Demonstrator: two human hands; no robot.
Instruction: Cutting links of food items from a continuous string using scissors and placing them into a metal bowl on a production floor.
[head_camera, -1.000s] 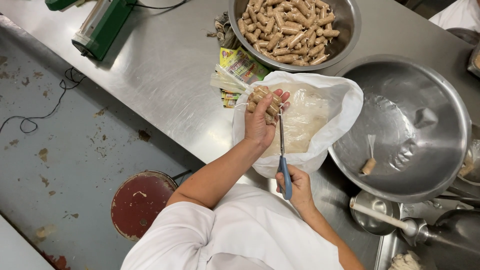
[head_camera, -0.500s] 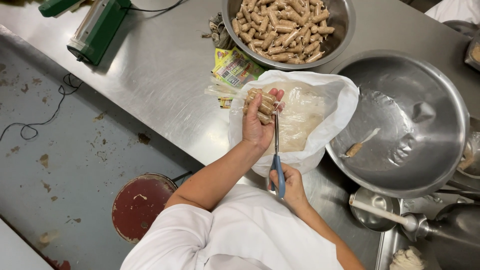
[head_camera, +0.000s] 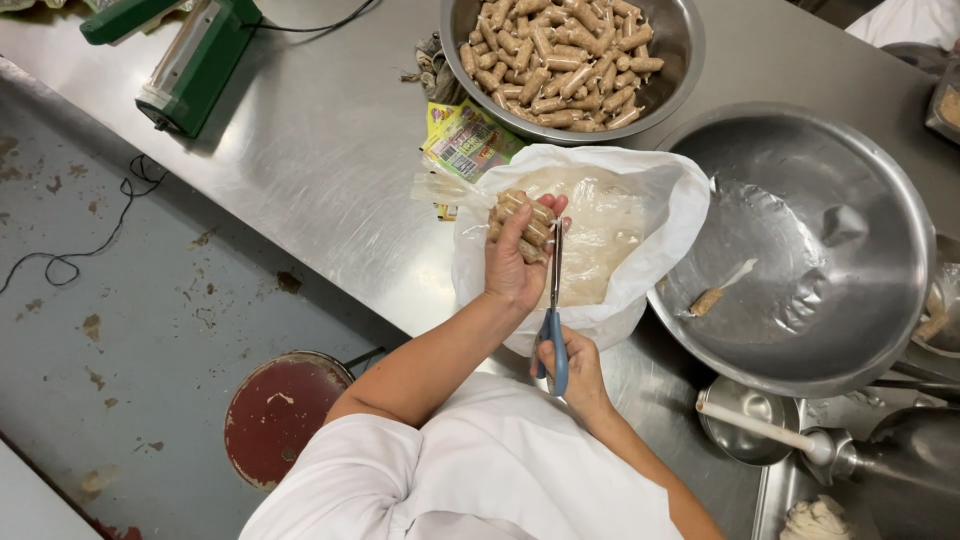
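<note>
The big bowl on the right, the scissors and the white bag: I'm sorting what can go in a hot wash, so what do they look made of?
Big bowl: apparently stainless steel, brushed grey sheen with reflections.
Scissors: shiny metal blades, blue handles that look like plastic, held in the right hand.
White bag: thin plastic film, translucent and crinkled.

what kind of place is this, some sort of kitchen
Most likely a commercial food-prep kitchen: a long stainless steel worktable, a large steel bowl heaped with small tan sausage-like rolls, a big near-empty steel mixing bowl, and a green bag-sealing machine.
</note>
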